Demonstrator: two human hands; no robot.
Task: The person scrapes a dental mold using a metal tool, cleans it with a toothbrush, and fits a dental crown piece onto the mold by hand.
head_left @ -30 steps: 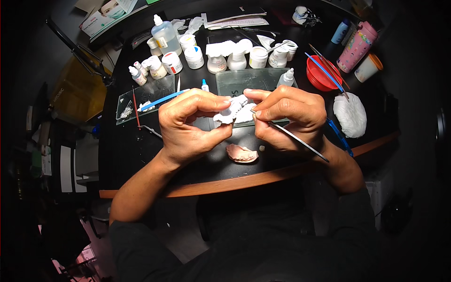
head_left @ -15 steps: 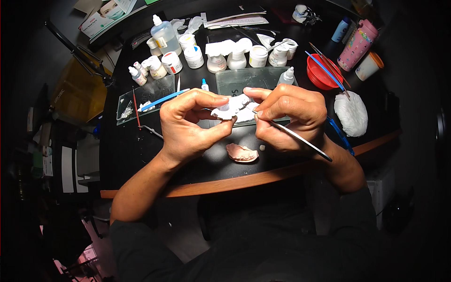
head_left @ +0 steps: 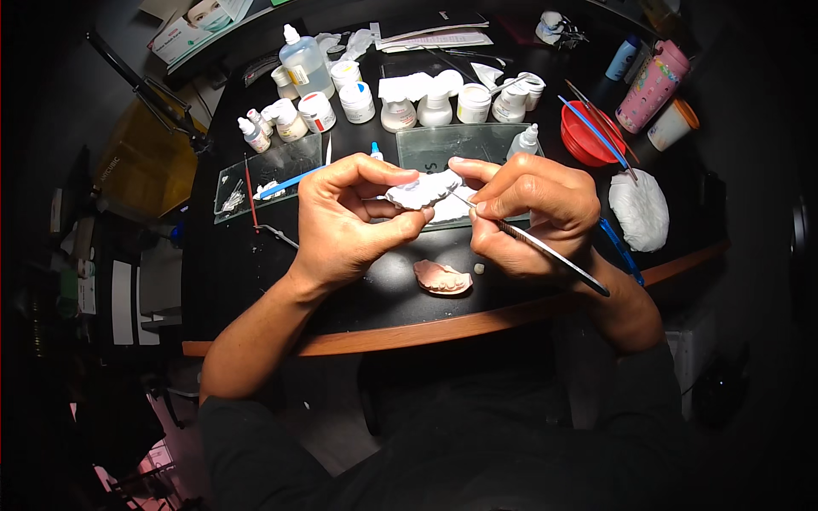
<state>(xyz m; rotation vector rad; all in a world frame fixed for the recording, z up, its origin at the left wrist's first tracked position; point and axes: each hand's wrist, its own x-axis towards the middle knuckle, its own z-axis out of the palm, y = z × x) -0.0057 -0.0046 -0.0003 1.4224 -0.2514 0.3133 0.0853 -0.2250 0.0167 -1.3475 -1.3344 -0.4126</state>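
Plaster is what the white tooth model [head_left: 423,189] looks to be made of, so it is likely hard and stiff, not heavy, and easy to chip or snap if it falls. The left hand [head_left: 349,220] is closed on it, thumb below and fingers curled over the top, and holds it up in the air over the glass plate [head_left: 464,145]. That looks like a good place to hold: by the thick outer sides, away from the little tooth bumps.

The right hand [head_left: 532,209] is closed too. It pinches a thin metal tool [head_left: 545,252] like a pencil. The tip of the tool touches the model on the side away from the left hand, and the long handle sticks out past the wrist. The tool is stiff and pointy, so a hard push could scratch the plaster.

Nearer the person than the glass plate, a pink gum-shaped piece [head_left: 442,278] lies on the black table [head_left: 247,272], with a tiny pale bit [head_left: 480,269] just beside it. Behind the glass plate stand small white jars [head_left: 473,102]. To the right of it sit a red bowl [head_left: 588,140] and a white fluffy pad [head_left: 639,209].
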